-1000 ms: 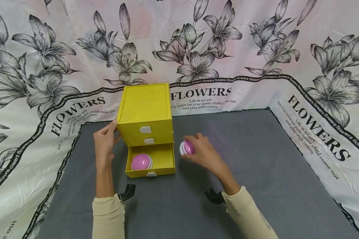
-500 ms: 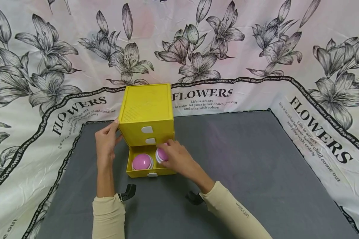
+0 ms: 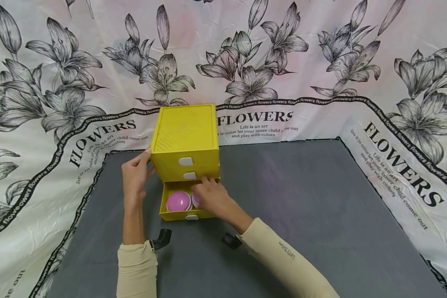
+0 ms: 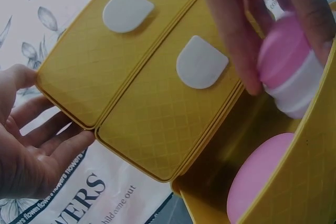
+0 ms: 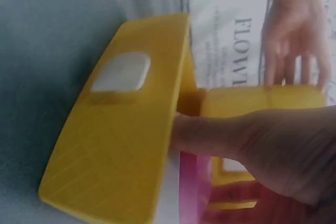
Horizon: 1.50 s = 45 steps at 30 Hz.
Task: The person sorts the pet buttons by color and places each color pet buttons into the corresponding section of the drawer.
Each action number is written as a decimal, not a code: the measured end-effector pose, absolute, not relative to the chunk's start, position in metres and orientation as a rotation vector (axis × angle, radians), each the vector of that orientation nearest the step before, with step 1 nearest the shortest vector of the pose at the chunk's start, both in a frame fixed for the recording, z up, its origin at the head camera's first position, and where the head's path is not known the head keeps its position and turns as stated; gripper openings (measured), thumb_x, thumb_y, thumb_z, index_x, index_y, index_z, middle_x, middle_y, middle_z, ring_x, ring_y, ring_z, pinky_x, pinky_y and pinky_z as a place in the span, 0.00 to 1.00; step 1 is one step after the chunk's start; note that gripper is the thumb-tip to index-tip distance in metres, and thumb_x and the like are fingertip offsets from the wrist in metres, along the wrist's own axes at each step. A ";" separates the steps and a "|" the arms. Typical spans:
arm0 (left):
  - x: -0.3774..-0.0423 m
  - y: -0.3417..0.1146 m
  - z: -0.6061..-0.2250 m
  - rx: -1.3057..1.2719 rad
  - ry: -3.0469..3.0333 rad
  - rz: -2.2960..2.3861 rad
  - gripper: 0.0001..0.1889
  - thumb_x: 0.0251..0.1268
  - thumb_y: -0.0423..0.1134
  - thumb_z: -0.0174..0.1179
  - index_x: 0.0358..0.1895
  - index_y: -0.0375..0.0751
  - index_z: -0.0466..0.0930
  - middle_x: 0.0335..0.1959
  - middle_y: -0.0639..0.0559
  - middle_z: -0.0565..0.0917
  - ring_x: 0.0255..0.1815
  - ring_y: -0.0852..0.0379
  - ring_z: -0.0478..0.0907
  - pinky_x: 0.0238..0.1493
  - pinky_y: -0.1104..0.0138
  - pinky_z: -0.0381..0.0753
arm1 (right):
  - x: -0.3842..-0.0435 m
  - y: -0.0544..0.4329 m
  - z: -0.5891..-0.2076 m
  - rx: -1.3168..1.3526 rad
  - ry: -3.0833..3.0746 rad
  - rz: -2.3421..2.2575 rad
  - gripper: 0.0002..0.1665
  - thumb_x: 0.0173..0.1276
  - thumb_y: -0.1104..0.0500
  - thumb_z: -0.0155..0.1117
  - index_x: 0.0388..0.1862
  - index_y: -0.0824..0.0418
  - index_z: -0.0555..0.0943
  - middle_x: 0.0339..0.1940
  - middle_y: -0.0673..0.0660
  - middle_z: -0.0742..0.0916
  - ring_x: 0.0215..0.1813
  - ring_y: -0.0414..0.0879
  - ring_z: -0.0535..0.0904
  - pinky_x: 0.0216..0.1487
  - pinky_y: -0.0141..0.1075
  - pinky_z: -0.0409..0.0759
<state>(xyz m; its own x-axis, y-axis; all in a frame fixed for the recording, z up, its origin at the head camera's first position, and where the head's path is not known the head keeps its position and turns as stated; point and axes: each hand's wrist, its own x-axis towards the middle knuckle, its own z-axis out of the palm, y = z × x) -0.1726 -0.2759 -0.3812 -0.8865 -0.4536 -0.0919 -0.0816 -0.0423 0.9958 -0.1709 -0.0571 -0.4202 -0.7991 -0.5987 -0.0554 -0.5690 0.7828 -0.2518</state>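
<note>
A yellow drawer box (image 3: pixel 184 128) with white tabs stands at the back of the table, its bottom drawer (image 3: pixel 171 216) pulled out. In the drawer's left part sits a round white piece with a pink domed top (image 3: pixel 178 201). My right hand (image 3: pixel 217 196) reaches into the drawer's right part and grips a second pink-domed white piece (image 4: pixel 286 56) between thumb and fingers. In the left wrist view that piece is tilted inside the drawer wall. My left hand (image 3: pixel 133 176) touches the box's left side with spread fingers, the thumb at its upper front corner.
Two upper drawers are closed, each with a white tab (image 4: pixel 202 62). A dark grey cloth (image 3: pixel 301 198) covers the table. Behind it rises a white flower-printed sheet (image 3: pixel 246 54). Black wrist mounts (image 3: pixel 162 239) sit at both sleeves.
My right hand has moved left from beside the box into the open drawer, bringing the second pink-domed piece beside the first. The left hand stays at the box's side.
</note>
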 end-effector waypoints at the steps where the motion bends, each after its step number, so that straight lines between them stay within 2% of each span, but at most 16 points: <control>1: -0.173 -0.275 -0.381 0.572 -1.967 -2.015 0.23 0.76 0.55 0.63 0.65 0.45 0.85 0.71 0.48 0.81 0.71 0.58 0.78 0.66 0.64 0.85 | -0.172 -0.057 -0.422 -0.928 2.830 -0.333 0.20 0.64 0.54 0.80 0.55 0.52 0.88 0.51 0.57 0.85 0.53 0.54 0.81 0.48 0.46 0.88; 4: -0.173 -0.275 -0.381 0.566 -1.963 -2.017 0.23 0.76 0.54 0.62 0.65 0.44 0.85 0.71 0.48 0.82 0.71 0.58 0.78 0.67 0.63 0.85 | -0.175 -0.058 -0.430 -0.939 2.825 -0.307 0.17 0.65 0.56 0.79 0.53 0.54 0.87 0.48 0.57 0.86 0.49 0.53 0.82 0.45 0.44 0.87; 11: -0.174 -0.274 -0.382 0.578 -1.964 -2.016 0.24 0.76 0.54 0.63 0.64 0.44 0.85 0.71 0.48 0.81 0.69 0.59 0.79 0.66 0.64 0.86 | -0.178 -0.061 -0.441 -0.931 2.854 -0.251 0.07 0.68 0.60 0.74 0.44 0.56 0.87 0.42 0.59 0.87 0.41 0.55 0.82 0.38 0.47 0.87; 15: -0.174 -0.275 -0.381 0.582 -1.961 -2.011 0.24 0.75 0.54 0.63 0.64 0.44 0.85 0.71 0.48 0.81 0.68 0.59 0.79 0.64 0.65 0.86 | -0.179 -0.062 -0.442 -0.919 2.837 -0.229 0.04 0.73 0.59 0.69 0.44 0.55 0.87 0.42 0.58 0.87 0.41 0.53 0.82 0.38 0.45 0.86; 20: -0.173 -0.275 -0.381 0.591 -1.966 -2.007 0.24 0.76 0.55 0.63 0.65 0.45 0.85 0.71 0.48 0.81 0.70 0.59 0.78 0.65 0.64 0.86 | -0.178 -0.059 -0.445 -0.933 2.832 -0.276 0.06 0.75 0.58 0.66 0.46 0.55 0.87 0.41 0.56 0.87 0.42 0.52 0.80 0.42 0.43 0.84; 23: -0.173 -0.275 -0.382 0.590 -1.971 -2.008 0.24 0.76 0.55 0.62 0.65 0.45 0.84 0.71 0.48 0.81 0.70 0.59 0.78 0.66 0.65 0.86 | -0.173 -0.055 -0.451 -1.032 2.909 -0.385 0.06 0.73 0.59 0.69 0.46 0.57 0.88 0.39 0.56 0.87 0.42 0.51 0.80 0.43 0.42 0.82; 26: -0.173 -0.275 -0.383 0.586 -1.969 -2.008 0.25 0.76 0.55 0.62 0.65 0.44 0.84 0.71 0.48 0.81 0.70 0.59 0.78 0.65 0.65 0.86 | -0.162 -0.051 -0.458 -1.192 3.095 -0.500 0.08 0.69 0.62 0.73 0.46 0.59 0.87 0.42 0.57 0.86 0.44 0.52 0.81 0.44 0.42 0.84; 30: -0.173 -0.275 -0.382 0.586 -1.962 -2.011 0.25 0.76 0.55 0.63 0.64 0.43 0.85 0.71 0.48 0.81 0.70 0.59 0.78 0.65 0.65 0.86 | -0.142 -0.047 -0.464 -1.343 3.392 -0.598 0.08 0.65 0.67 0.74 0.41 0.59 0.87 0.42 0.57 0.85 0.44 0.52 0.81 0.42 0.41 0.85; 32: -0.174 -0.276 -0.381 0.588 -1.961 -2.010 0.25 0.75 0.56 0.63 0.64 0.43 0.85 0.71 0.48 0.81 0.70 0.59 0.78 0.65 0.64 0.86 | -0.132 -0.048 -0.465 -1.387 3.478 -0.607 0.06 0.64 0.68 0.73 0.35 0.58 0.86 0.36 0.55 0.85 0.38 0.49 0.82 0.37 0.37 0.85; 34: -0.174 -0.277 -0.380 0.594 -1.960 -2.005 0.25 0.75 0.56 0.63 0.65 0.45 0.85 0.72 0.49 0.81 0.71 0.59 0.77 0.66 0.63 0.86 | -0.122 -0.049 -0.467 -1.415 3.520 -0.557 0.07 0.64 0.67 0.72 0.30 0.57 0.85 0.28 0.51 0.84 0.29 0.45 0.81 0.27 0.34 0.83; 37: -0.174 -0.277 -0.378 0.607 -1.963 -1.995 0.25 0.75 0.57 0.62 0.65 0.46 0.85 0.72 0.50 0.80 0.72 0.58 0.77 0.68 0.61 0.85 | -0.110 -0.053 -0.470 -1.383 3.495 -0.409 0.09 0.66 0.63 0.72 0.27 0.55 0.82 0.23 0.49 0.82 0.20 0.42 0.79 0.16 0.34 0.79; 41: -0.173 -0.275 -0.379 0.604 -1.976 -2.001 0.25 0.76 0.56 0.62 0.65 0.45 0.84 0.73 0.49 0.80 0.72 0.58 0.77 0.70 0.60 0.83 | -0.100 -0.059 -0.475 -1.310 3.419 -0.231 0.08 0.69 0.63 0.71 0.29 0.56 0.83 0.24 0.50 0.83 0.20 0.43 0.80 0.16 0.35 0.80; 45: -0.173 -0.273 -0.380 0.600 -1.973 -2.003 0.25 0.76 0.56 0.62 0.65 0.45 0.84 0.72 0.49 0.80 0.72 0.58 0.77 0.69 0.60 0.84 | -0.098 -0.063 -0.479 -1.310 3.385 -0.133 0.09 0.67 0.64 0.73 0.27 0.57 0.83 0.25 0.51 0.83 0.20 0.42 0.78 0.16 0.34 0.79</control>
<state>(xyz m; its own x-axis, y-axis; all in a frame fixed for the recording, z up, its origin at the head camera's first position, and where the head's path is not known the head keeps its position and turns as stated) -0.1725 -0.2729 -0.3804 -0.8790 -0.4652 -0.1047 -0.0976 -0.0394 0.9944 -0.0985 -0.0634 -0.4787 -0.6372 -0.6154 0.4639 -0.6499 0.7526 0.1057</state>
